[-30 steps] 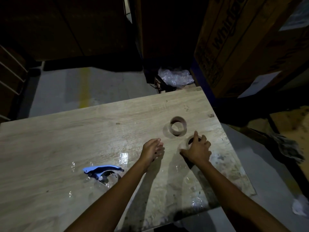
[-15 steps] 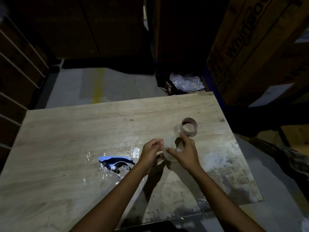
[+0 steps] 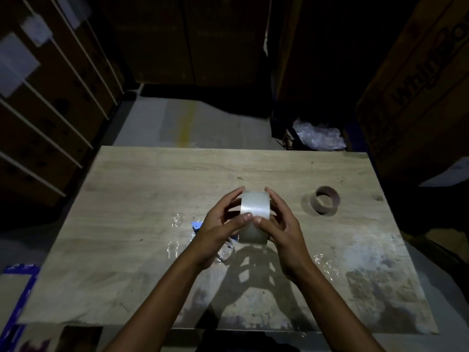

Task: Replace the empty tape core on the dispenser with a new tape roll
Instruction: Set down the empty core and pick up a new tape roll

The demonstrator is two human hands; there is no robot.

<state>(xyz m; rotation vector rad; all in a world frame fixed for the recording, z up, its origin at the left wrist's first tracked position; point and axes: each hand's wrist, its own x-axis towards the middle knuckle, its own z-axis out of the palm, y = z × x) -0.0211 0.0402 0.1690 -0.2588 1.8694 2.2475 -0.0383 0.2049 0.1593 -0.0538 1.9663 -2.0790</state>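
Observation:
A new roll of clear tape (image 3: pixel 254 209) is held up on edge above the wooden table (image 3: pixel 142 189), between both hands. My left hand (image 3: pixel 218 229) grips its left side and my right hand (image 3: pixel 281 229) its right side, with both thumbs pressed on the roll's outer face. The empty brown tape core (image 3: pixel 327 200) lies on the table to the right of the hands. The blue tape dispenser (image 3: pixel 196 227) lies on the table under my left hand and is mostly hidden by it.
Scraps of clear film (image 3: pixel 175 221) lie on the table near the dispenser. Large cardboard boxes (image 3: pixel 418 92) stand at the right, strapped boxes (image 3: pixel 50 102) at the left. A crumpled plastic bag (image 3: pixel 319 135) sits on the floor beyond the table's far edge.
Both hands have lifted the clear tape roll off the table and brought it toward me. The view has swung, so the empty core now lies farther right.

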